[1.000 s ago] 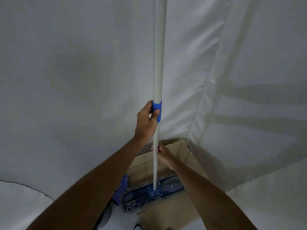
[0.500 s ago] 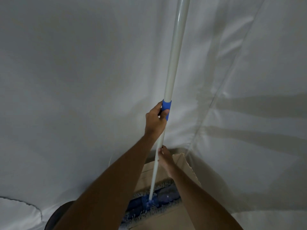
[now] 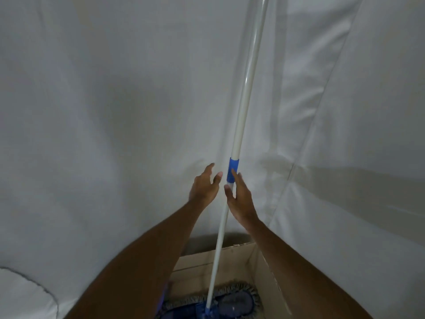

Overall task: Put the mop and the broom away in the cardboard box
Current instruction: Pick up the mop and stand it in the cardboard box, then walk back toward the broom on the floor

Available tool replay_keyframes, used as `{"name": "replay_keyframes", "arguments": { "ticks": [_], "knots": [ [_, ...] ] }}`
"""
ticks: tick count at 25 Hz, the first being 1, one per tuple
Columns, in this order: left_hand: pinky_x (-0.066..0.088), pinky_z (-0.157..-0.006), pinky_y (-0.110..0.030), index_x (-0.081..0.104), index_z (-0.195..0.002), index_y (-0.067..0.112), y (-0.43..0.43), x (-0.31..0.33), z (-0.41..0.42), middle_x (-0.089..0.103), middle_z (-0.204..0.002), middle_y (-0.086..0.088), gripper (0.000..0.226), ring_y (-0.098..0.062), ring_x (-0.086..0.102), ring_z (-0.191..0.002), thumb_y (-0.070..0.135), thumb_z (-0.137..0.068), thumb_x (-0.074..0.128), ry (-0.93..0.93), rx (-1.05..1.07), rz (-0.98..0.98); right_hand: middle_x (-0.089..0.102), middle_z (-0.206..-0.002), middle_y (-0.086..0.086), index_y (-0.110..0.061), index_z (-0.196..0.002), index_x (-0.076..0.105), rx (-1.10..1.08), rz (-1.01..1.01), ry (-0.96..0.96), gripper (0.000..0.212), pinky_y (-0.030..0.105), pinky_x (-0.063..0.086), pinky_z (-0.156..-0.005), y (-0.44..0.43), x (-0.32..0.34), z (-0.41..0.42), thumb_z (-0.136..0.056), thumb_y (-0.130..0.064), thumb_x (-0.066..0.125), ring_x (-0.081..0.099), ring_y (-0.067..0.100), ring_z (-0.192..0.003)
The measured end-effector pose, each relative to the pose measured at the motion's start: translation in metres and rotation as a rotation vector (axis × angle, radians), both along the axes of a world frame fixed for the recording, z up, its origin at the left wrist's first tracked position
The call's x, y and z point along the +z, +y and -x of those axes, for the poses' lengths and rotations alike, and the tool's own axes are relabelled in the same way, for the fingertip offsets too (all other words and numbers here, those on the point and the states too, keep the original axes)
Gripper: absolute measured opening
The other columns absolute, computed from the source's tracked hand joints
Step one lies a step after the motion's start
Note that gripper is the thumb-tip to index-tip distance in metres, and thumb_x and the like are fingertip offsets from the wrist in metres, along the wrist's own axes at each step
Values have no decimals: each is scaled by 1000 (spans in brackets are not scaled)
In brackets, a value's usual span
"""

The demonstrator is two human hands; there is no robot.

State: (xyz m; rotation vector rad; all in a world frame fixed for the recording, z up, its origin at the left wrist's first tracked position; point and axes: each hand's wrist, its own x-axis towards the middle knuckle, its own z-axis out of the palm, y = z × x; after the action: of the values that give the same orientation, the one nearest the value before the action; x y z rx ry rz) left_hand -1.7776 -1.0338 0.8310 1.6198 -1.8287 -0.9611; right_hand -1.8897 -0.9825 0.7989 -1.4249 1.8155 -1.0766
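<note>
Inside the cardboard box (image 3: 257, 268) the mop (image 3: 239, 125) stands near-upright, handle tilted right.

Your mop (image 3: 232, 180) stands with its head down in the cardboard box (image 3: 259, 272), its pole leaning up and rightward toward the fabric wall (image 3: 115, 111) behind. Your left hand (image 3: 204, 187) sits just left of the pole, your right hand (image 3: 240, 199) just right.

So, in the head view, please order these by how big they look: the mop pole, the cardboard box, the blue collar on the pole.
1. mop pole, the longest, running nearly the whole height of the view
2. cardboard box, partly hidden by the arms
3. blue collar, clearly the smallest
</note>
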Motion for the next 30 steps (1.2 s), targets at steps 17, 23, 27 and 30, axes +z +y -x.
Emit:
{"name": "replay_keyframes", "arguments": {
  "ticks": [17,23,27,30],
  "knots": [
    [4,-124,-57,11,-157,27,396,228,-646,10,-168,-3,73,-24,3,-155,67,-97,23,-1011,973,735,2,-171,4,-30,-161,13,640,911,301,72,46,9,-128,224,239,-610,-100,-59,37,-1,22,-159],
    [5,-123,-59,12,-157,28,651,218,-816,8,-168,-2,75,-23,2,-155,68,-95,25,-1077,1344,545,-3,-171,-1,-36,-160,7,998,916,146,71,44,6,-128,438,242,-841,-100,-63,34,-6,17,-158],
    [8,-123,-60,13,-157,26,781,193,-888,12,-167,-4,76,-25,5,-155,68,-95,25,-1109,1496,475,-6,-171,-3,-38,-160,6,1206,948,122,71,40,1,-127,555,224,-953,-100,-62,35,-9,16,-158],
    [1,-124,-58,13,-157,26,870,167,-936,12,-167,-4,77,-25,4,-155,69,-95,25,-1130,1586,372,-9,-171,-5,-38,-160,7,1350,961,114,71,40,2,-127,634,196,-1020,-99,-63,34,-10,15,-158]
  ]
}}
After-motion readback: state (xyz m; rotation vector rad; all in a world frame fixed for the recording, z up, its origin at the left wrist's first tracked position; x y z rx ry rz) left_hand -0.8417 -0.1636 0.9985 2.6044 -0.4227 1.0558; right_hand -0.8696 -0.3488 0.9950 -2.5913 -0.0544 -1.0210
